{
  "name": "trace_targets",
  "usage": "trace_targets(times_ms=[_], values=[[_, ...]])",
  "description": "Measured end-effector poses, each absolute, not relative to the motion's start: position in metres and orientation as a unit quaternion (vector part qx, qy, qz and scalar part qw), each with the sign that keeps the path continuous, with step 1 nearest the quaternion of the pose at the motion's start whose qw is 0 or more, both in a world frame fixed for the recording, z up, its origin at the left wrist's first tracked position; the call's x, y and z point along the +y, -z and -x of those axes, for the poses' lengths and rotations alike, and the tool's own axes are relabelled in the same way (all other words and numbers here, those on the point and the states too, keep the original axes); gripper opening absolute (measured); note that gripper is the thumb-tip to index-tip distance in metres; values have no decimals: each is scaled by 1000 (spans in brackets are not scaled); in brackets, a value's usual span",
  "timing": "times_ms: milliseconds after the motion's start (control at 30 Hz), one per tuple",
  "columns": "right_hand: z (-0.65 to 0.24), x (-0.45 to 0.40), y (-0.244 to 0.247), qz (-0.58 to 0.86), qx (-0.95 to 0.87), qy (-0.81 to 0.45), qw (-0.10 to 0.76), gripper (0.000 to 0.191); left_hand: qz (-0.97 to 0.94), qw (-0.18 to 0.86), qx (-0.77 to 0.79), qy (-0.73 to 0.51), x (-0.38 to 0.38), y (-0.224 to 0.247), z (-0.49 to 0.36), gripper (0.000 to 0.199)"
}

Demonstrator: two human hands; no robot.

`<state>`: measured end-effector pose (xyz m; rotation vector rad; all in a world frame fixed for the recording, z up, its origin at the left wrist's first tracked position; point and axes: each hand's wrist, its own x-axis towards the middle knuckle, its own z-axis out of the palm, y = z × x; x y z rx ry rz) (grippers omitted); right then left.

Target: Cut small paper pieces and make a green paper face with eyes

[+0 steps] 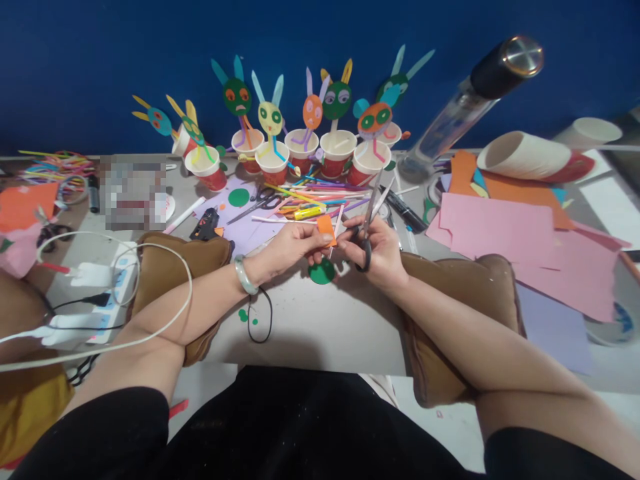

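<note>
Near the green disc [321, 272], the left hand [294, 245] pinches orange paper [327, 228] with closed fingertips; the right hand [386, 252], partly curled, grips the scissors [367, 230].

In my left hand [300, 243] is a small orange paper piece [325, 227]; in my right hand [381, 248], black-handled metal scissors [367, 243]. Beyond them, thin multicoloured sticks [310, 195] lie before red-and-white paper cups [207, 175] on the grey table [320, 327], with long-eared coloured paper figures [271, 119] in the cups. To my right lie flat pink paper sheets [500, 227]; to my left, an oblong white plastic power strip [117, 287].
</note>
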<state>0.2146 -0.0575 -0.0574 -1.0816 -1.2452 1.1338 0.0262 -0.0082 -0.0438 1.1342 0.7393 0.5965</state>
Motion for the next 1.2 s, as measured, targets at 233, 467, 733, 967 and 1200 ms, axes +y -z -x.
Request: trace_targets(times_ms=[233,467,733,967,1200], values=[[-215,-58,56,457,-524,-487,529,55,-532,726,341,-272,-8,44,-26,38],[-215,-57,56,457,-512,-500,528,56,-589,673,342,-289,-12,44,-25,44],[-215,-56,58,454,-526,-497,520,54,-597,649,328,-339,-11,43,-28,39],[-215,-57,61,455,-524,-490,528,56,-550,665,351,-363,-12,41,-30,36],[-214,-57,60,455,-516,-503,523,56,-506,675,375,-385,-7,40,-28,35]])
